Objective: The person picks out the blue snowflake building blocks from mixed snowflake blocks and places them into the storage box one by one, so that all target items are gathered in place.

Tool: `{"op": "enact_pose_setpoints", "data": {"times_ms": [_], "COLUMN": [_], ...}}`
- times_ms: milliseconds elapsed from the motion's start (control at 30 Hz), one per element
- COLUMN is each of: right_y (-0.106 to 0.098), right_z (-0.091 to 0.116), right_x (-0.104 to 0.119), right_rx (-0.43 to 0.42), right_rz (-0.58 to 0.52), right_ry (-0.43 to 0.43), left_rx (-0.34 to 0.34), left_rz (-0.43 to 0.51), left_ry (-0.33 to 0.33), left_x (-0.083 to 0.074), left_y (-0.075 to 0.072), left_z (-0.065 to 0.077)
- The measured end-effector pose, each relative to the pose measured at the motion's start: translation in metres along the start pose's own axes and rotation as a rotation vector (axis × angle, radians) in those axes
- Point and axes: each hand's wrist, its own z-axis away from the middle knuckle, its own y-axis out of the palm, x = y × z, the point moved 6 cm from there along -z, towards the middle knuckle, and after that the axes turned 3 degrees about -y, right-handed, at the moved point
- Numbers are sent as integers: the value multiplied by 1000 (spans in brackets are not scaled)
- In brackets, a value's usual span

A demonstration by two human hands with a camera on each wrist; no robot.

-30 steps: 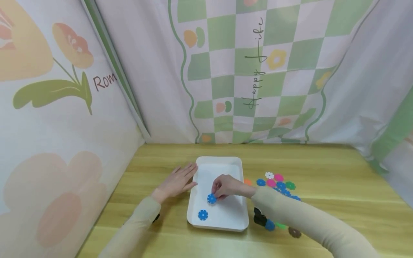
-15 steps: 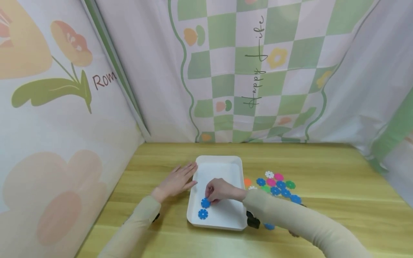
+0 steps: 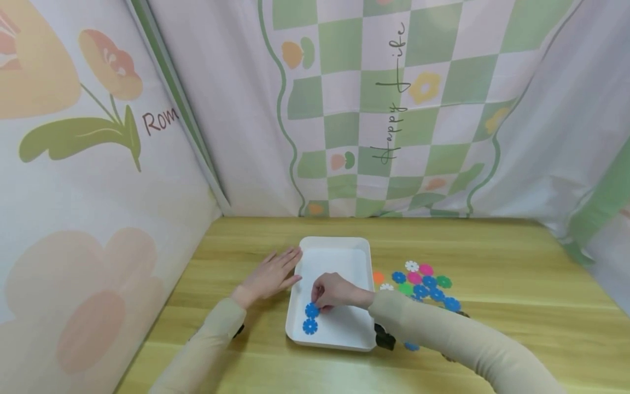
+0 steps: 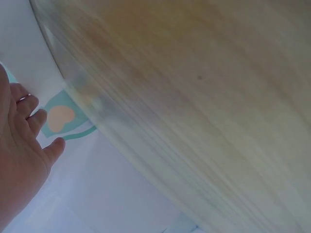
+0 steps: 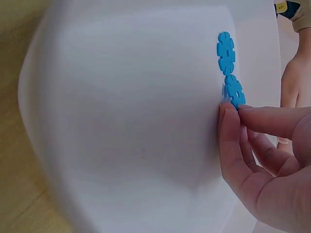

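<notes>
My right hand (image 3: pixel 334 291) is over the white tray (image 3: pixel 344 257), pinching a blue notched disc (image 5: pixel 235 91) between thumb and fingertips. That disc meets the edge of a second blue disc (image 3: pixel 310 326), which lies flat in the tray's near left part. Whether the two edges interlock I cannot tell. On the tray's left side, my left hand (image 3: pixel 270 276) rests with its fingers straight and their tips at the rim. In the left wrist view the left hand (image 4: pixel 26 131) shows at the edge, holding nothing.
To the right of the tray, several loose notched discs lie on the wooden table (image 3: pixel 256 232): blue (image 3: pixel 436 294), pink (image 3: pixel 426 270), white (image 3: pixel 412 266), green (image 3: pixel 444 282) and orange (image 3: pixel 378 277). The right sleeve (image 3: pixel 443 323) covers some. A printed curtain (image 3: pixel 339 131) hangs behind the table.
My right hand has carried the pinched blue disc left and slightly nearer, up to the edge of the disc lying in the tray. The left hand has stayed at the rim.
</notes>
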Motion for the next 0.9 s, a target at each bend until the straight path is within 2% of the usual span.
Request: {"op": "enact_pose_setpoints", "data": {"times_ms": [333, 533, 700, 900], "right_y": [-2, -10, -27, -62], "right_z": [0, 2, 8, 22], "right_x": [1, -3, -8, -19], "right_rx": [-3, -7, -34, -82], "right_rz": [20, 22, -7, -48], "right_ry": [-21, -34, -39, -82], "left_rx": [-14, -15, -7, -11], "left_rz": [-10, -29, -29, -36], "left_ry": [12, 8, 3, 5], "left_x": [1, 0, 0, 2], "left_y": [1, 2, 4, 5], "left_z": [-1, 0, -1, -1]}}
